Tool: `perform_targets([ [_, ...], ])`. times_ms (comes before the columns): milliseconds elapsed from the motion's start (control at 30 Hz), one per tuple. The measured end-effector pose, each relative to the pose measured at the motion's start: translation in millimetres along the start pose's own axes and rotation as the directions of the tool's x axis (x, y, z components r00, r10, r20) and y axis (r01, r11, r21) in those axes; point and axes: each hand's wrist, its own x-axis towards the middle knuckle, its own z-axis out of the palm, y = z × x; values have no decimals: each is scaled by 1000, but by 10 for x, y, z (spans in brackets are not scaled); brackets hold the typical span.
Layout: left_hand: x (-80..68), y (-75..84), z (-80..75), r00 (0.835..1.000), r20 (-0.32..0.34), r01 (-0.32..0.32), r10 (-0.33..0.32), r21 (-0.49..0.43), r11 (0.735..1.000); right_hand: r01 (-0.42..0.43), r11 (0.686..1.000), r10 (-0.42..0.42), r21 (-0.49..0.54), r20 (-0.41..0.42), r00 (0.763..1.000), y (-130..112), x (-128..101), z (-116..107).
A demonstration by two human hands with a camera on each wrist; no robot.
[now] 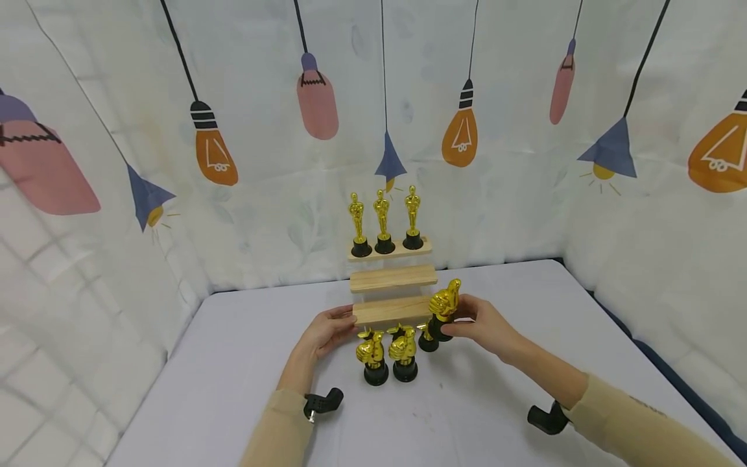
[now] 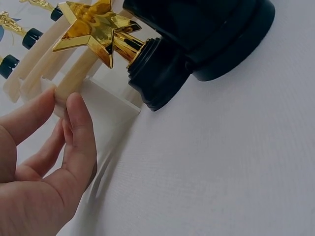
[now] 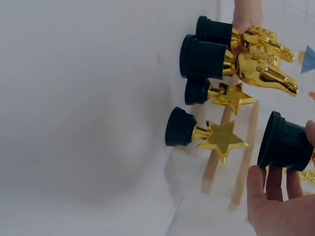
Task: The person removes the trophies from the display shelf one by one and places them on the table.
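Note:
My right hand (image 1: 484, 325) holds a gold thumbs-up trophy (image 1: 445, 302) by its black base (image 3: 285, 142), raised off the table beside the right end of the lowest wooden step. On the left, my left hand (image 1: 328, 332) pinches the end of that step (image 2: 74, 81) of a tiered display stand (image 1: 388, 311) between thumb and fingers. Two more thumbs-up trophies, one left (image 1: 371, 357) and one right (image 1: 404, 353), stand upright on the table before the stand. Behind them are star trophies (image 3: 224, 140), partly hidden in the head view.
Three gold figure statuettes, left (image 1: 357, 220), middle (image 1: 382, 217) and right (image 1: 412, 214), stand on the top step. The middle step (image 1: 393, 278) is bare wood. A white cloth covers the table (image 1: 251, 363); a lamp-patterned curtain (image 1: 262, 227) hangs behind.

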Motion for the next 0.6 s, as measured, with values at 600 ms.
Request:
perform_targets([
  [600, -21, -2, 11, 1000, -7, -7, 7, -1, 1000, -42, 999, 41, 14, 45, 998, 274, -133, 86],
])
